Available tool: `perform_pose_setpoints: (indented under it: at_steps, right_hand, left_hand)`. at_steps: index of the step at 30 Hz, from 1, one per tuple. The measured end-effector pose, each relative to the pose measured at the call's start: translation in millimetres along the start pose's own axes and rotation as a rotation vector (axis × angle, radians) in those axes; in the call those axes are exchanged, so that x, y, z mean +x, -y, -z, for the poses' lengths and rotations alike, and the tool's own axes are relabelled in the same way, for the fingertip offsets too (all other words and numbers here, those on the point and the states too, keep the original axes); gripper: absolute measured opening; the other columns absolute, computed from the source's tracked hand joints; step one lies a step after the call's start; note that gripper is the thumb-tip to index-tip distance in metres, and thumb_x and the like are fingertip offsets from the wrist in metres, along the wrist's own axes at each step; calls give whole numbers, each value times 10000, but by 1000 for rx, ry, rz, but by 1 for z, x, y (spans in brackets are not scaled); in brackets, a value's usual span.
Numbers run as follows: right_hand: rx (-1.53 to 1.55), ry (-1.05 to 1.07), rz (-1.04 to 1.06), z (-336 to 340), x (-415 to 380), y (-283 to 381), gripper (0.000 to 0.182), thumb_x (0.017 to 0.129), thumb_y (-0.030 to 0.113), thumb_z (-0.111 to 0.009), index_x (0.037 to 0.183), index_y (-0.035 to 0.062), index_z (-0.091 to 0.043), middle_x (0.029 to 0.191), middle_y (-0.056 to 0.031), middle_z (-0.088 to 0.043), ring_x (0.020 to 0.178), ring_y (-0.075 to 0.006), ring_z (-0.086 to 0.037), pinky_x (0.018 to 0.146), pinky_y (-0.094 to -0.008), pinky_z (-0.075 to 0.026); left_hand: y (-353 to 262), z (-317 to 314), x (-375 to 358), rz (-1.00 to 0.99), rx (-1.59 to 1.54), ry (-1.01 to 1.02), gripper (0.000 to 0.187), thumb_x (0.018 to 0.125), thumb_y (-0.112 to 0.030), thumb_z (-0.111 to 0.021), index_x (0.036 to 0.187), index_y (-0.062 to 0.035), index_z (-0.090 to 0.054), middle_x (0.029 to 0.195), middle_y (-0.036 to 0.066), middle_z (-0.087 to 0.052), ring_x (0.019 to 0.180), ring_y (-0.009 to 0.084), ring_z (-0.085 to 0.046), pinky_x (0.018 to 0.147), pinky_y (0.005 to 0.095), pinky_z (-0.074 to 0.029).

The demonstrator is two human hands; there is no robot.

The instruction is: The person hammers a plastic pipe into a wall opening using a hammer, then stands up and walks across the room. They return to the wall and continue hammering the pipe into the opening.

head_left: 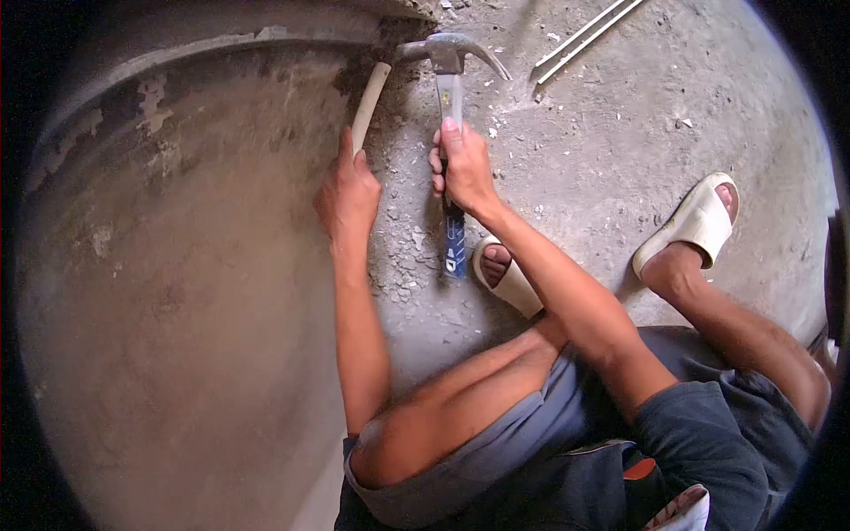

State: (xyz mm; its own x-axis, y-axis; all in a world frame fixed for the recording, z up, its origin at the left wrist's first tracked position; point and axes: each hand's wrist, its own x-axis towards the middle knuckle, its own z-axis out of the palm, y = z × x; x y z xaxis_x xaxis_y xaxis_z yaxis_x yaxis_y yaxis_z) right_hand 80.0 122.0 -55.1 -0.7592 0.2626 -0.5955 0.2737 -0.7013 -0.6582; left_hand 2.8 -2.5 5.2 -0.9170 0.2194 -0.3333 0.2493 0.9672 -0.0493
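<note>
Wall (177, 292): plaster broken away at the base, much of the surface intact.
Floor (620, 159): chips scattered near the wall; no containers in view.
Hammer (450, 97): head at the wall's foot, right hand (462, 168) clamped around the handle.
Pipe (369, 102): leaning along the wall, left hand (348, 196) closed on its lower end.

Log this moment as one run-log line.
left hand: holds pipe at wall | right hand: grips hammer | hammer head at pipe top
</note>
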Motion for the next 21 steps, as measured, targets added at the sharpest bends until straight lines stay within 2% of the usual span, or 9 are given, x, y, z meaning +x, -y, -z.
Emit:
perform_pose_setpoints:
  at_steps: [1, 5, 11, 14, 15, 17, 18, 20, 21]
  right_hand:
    - [-13, 2, 4, -1, 0, -3, 426, 973, 458, -354, 870, 52, -435, 580, -39, -460, 381, -121, -432, 364, -267, -388]
    - [-71, 15, 53, -2, -5, -6, 440, 972, 464, -353, 871, 44, -437, 578, -44, -465, 394, -120, -444, 383, -257, -396]
    - [126, -54, 169, -10, -18, -15, 449, 976, 466, -331, 886, 37, -426, 580, -55, -467, 430, -120, -459, 401, -255, -409]
    - [333, -272, 290, -38, -17, -35, 417, 974, 452, -354, 886, 50, -423, 579, -51, -465, 426, -117, -449, 399, -261, -418]
    - [334, -274, 286, -36, -12, -47, 417, 974, 452, -354, 886, 50, -423, 579, -51, -465, 426, -117, -449, 399, -261, -418]
    - [-327, -124, 111, -27, 5, -64, 441, 967, 448, -372, 857, 26, -438, 598, -50, -506, 454, -120, -496, 402, -282, -417]
    - [-128, -98, -77, -21, -8, -37, 441, 969, 440, -369, 842, 24, -440, 605, -53, -524, 434, -123, -499, 389, -283, -409]
    - [-47, -133, 4, -12, -12, -32, 439, 969, 442, -372, 842, 27, -436, 594, -50, -514, 419, -122, -486, 381, -278, -403]
    - [40, -176, 59, -13, -22, -32, 436, 969, 443, -375, 842, 30, -431, 584, -47, -504, 405, -121, -474, 374, -273, -397]
  left_hand:
    - [1, 1, 1, -15, 0, -11, 422, 928, -262, -439, 1341, -175, -440, 1018, 219, -627, 853, 413, -616, 723, 491, -493]
    - [-3, 5, 1, -12, 33, 18, 427, 916, -249, -474, 1335, -168, -449, 1020, 204, -630, 847, 404, -621, 711, 481, -497]
    - [0, 0, 1, -47, 50, -41, 410, 911, -242, -491, 1316, -178, -475, 1000, 192, -636, 840, 388, -627, 684, 478, -499]
    - [4, 2, 2, -17, 74, -14, 412, 909, -233, -495, 1318, -186, -476, 1007, 189, -636, 837, 383, -629, 679, 478, -496]
    - [5, 2, 1, 2, 66, 10, 419, 908, -235, -497, 1325, -196, -470, 1017, 191, -633, 840, 385, -627, 685, 477, -496]
    - [9, -2, 3, 10, 57, 31, 427, 908, -237, -499, 1332, -206, -464, 1026, 193, -631, 843, 388, -626, 690, 476, -495]
    - [17, -8, 4, -25, 41, 8, 427, 910, -244, -493, 1335, -213, -460, 1042, 194, -626, 848, 396, -622, 698, 476, -494]
    - [16, -11, 8, -53, 20, -19, 428, 913, -252, -487, 1338, -221, -457, 1057, 194, -621, 852, 405, -618, 706, 476, -493]
    - [11, -7, 4, 5, -11, 2, 422, 914, -257, -482, 1333, -215, -465, 1064, 193, -618, 856, 411, -615, 714, 472, -493]
